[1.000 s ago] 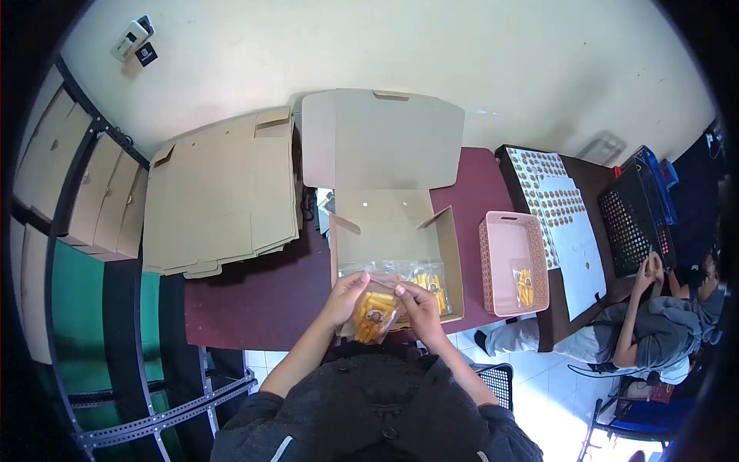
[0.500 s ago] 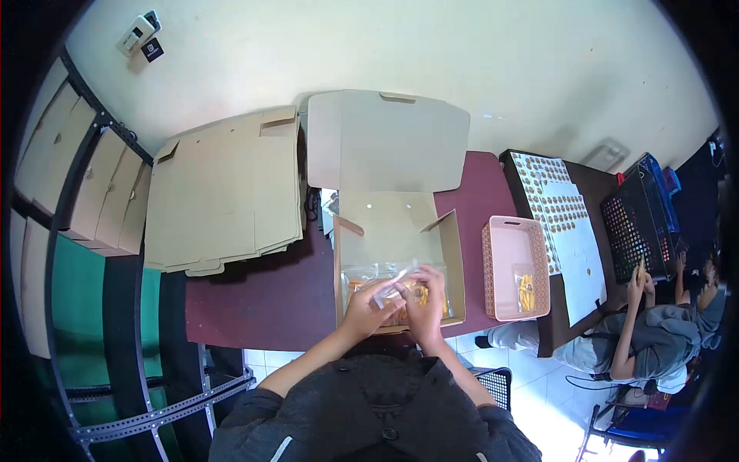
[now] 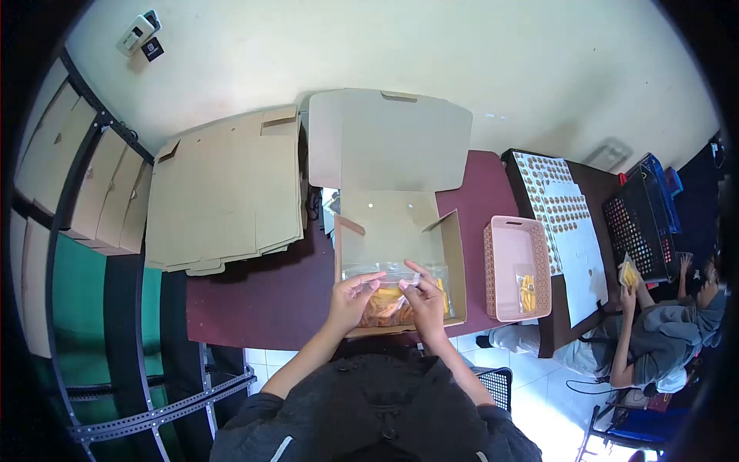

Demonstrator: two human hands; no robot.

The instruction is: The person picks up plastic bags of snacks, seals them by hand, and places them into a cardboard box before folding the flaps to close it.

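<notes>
My left hand (image 3: 350, 302) and my right hand (image 3: 427, 304) pinch the top edge of a clear plastic bag (image 3: 391, 279) between thumbs and fingers. The bag's lower part shows yellow sticks and overlaps other packets, so where it ends is hard to tell. Both hands are over the front of an open cardboard box (image 3: 389, 231), whose lid stands raised against the wall. Inside the box, along its front, lie clear packets with orange and yellow snack pieces (image 3: 382, 314).
Right of the box stands a pink basket (image 3: 499, 266) with one packet of yellow sticks (image 3: 526, 292). Flattened cardboard boxes (image 3: 223, 200) are stacked at left. Sticker sheets (image 3: 566, 208) lie on a dark table beside a black crate (image 3: 639, 231). Another person (image 3: 654, 339) holds a packet (image 3: 629, 273).
My hands have drawn level, and the bag's top edge, tilted before, now stretches straight between them. The other person's packet has turned to show its yellow contents.
</notes>
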